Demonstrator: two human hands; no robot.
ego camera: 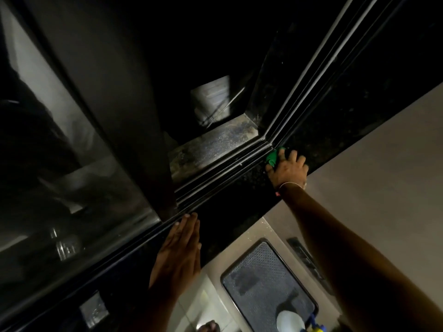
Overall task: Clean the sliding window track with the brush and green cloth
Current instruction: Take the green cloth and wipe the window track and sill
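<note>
The green cloth sits bunched at the corner of the sliding window track, where the sill rails meet the side jamb, and the right hand is clamped on it with fingers spread, pressing it against the dark stone ledge just beside the rails; this reads as the wiping step, and the next move likely calls for drawing the cloth along the grooves away from that corner. Farther along the track, the left hand lies flat and empty, fingers together, bracing beside the sliding sash frame, which covers that stretch of rail. No brush is identifiable; a spray bottle stands below the ledge.
</note>
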